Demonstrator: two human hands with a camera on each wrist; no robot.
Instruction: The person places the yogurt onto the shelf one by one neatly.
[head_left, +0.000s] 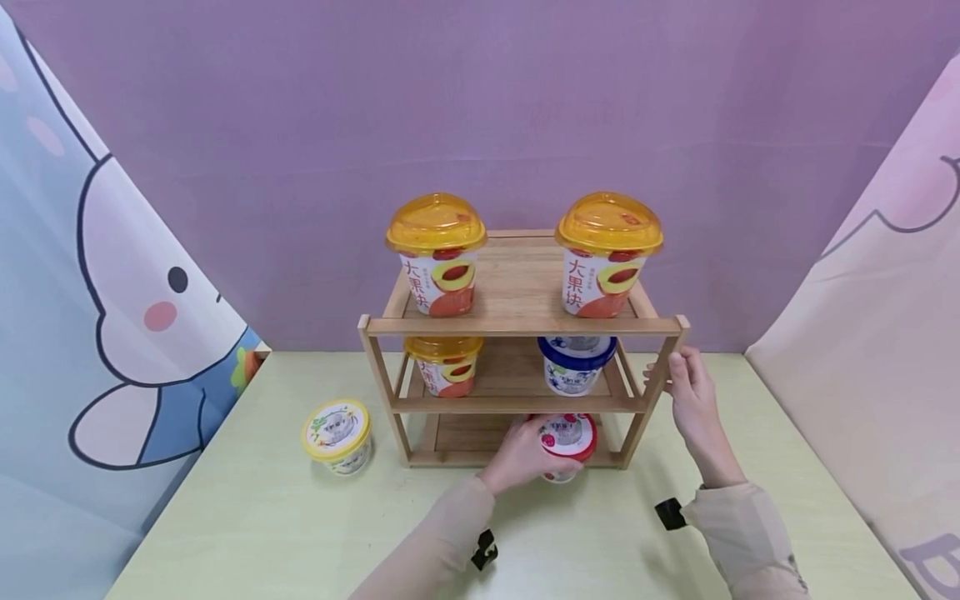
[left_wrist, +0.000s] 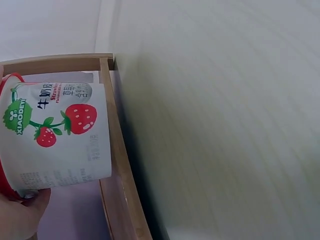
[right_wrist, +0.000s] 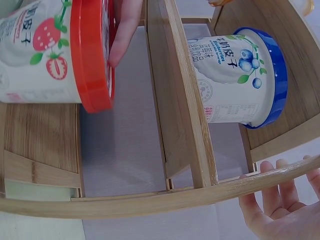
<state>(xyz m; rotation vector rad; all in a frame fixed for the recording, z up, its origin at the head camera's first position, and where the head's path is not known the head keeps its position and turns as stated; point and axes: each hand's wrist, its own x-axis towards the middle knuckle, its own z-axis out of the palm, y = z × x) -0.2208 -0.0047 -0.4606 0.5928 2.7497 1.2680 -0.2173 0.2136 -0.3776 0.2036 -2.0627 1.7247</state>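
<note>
My left hand [head_left: 525, 454] grips a strawberry yogurt tub [head_left: 567, 435] with a red lid at the right end of the bottom shelf of a wooden rack [head_left: 517, 327]. In the left wrist view the tub's printed side [left_wrist: 65, 135] shows two strawberries, and part of the hand is cut off by the frame. My right hand [head_left: 697, 408] holds the rack's right front post, fingers behind it and thumb in front. Directly above the strawberry tub, on the middle shelf, stands a blueberry tub [right_wrist: 235, 80] with a blue lid.
Two tall peach cups [head_left: 446, 258] with domed orange lids stand on the top shelf, left and right. A similar cup [head_left: 447, 371] is at the middle shelf's left. On the table [head_left: 247, 517], left of the rack, stands a yellow-lidded tub [head_left: 339, 435]. A purple cloth [head_left: 480, 100] hangs behind.
</note>
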